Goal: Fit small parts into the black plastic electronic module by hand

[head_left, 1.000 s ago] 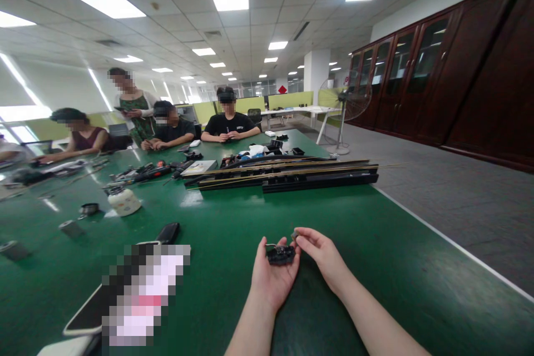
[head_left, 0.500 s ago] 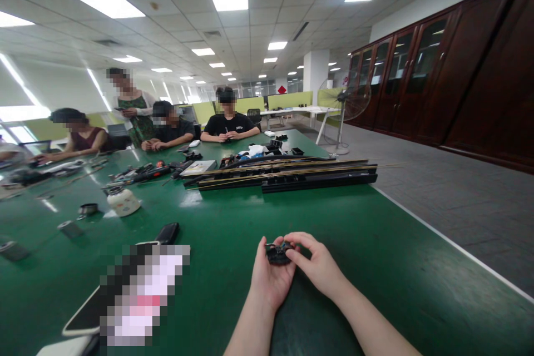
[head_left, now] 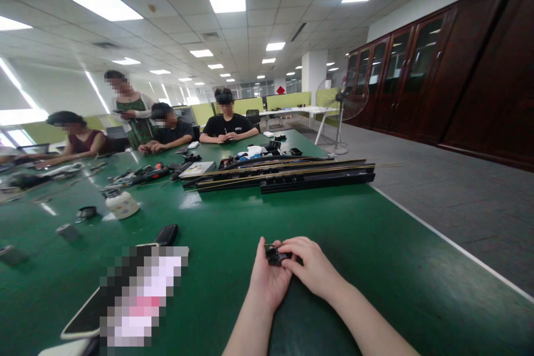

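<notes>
A small black part (head_left: 276,256), dark and hollow-looking with a thin pale strip along its upper edge, lies in my left hand (head_left: 269,281). The left palm faces up and its fingers cup the part from below. My right hand (head_left: 306,261) reaches over from the right, with thumb and fingertips closed on the part's right side. Those fingers hide some of it, and I cannot make out its exact kind. Both hands are above the green table (head_left: 217,278).
Long black rails (head_left: 317,181) with thin brass-coloured rods lie across the table ahead. To the left are a phone (head_left: 92,311), a pale round jar (head_left: 120,204) and small metal cylinders (head_left: 68,232). Tools (head_left: 144,176) lie farther back. Several people are beyond, and a floor fan (head_left: 341,97) stands right.
My right fingers have shifted slightly left over the black part and now cover more of its top. The part stays in my left palm, and the whole view has moved a little.
</notes>
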